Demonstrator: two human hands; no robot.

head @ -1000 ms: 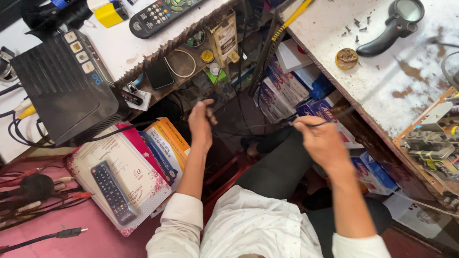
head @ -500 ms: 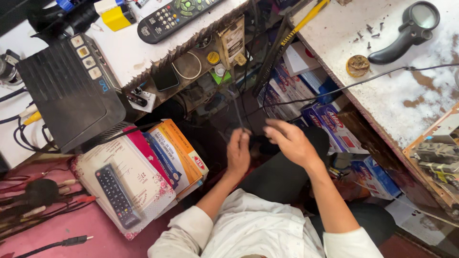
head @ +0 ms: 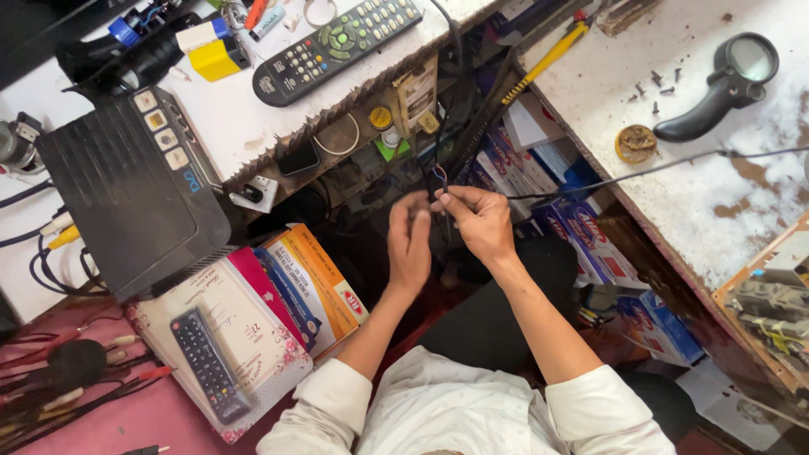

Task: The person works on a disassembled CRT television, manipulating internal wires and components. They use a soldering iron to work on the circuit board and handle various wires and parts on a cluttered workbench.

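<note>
White workbench [head: 716, 202] wraps the corner, a black set-top box [head: 126, 194] at left; below it a stack of flat cartons [head: 295, 286], orange, blue and pink, and blue-and-red boxes [head: 590, 227] shelved under the right side. Right hand [head: 476, 221] pinches a thin multicoloured wire end [head: 439, 174] between thumb and fingertips, over the lap. Left hand [head: 410, 244] is loosely curled just beside it; grip hidden.

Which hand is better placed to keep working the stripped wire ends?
Right, probably. The right hand already pinches the cable just below its coloured wire ends, while the left hand sits beside it, fingers loosely curled, apparently holding nothing.
</note>
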